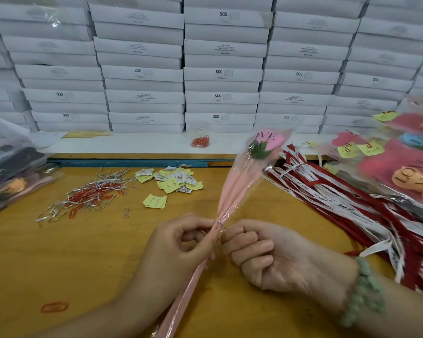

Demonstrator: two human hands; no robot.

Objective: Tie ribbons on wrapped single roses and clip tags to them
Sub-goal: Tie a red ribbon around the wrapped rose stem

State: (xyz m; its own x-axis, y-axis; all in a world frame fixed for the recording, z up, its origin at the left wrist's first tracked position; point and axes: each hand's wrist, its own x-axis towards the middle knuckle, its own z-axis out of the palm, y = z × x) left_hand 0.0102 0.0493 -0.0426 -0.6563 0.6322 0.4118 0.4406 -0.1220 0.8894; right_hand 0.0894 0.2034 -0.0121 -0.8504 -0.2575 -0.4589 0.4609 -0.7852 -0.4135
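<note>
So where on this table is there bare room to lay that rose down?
Bare wood lies near left, between the clip pile, the left hand and an orange loop. A narrower patch sits between the paper tags and the ribbons. The right side is crowded with ribbons and wrapped roses.

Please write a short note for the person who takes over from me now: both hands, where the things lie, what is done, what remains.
Left hand: grips the wrapped rose just below the silver twist tie.
Right hand: appears to pinch the tie's free end.
Rose: held tilted above the table, bloom pointing away.
Ribbons: red and white, heaped on the right. Tags and paper clips: on the table, centre-left.
Done: wrap gathered, tie wound round it.
To do: no ribbon or tag on this rose yet.
</note>
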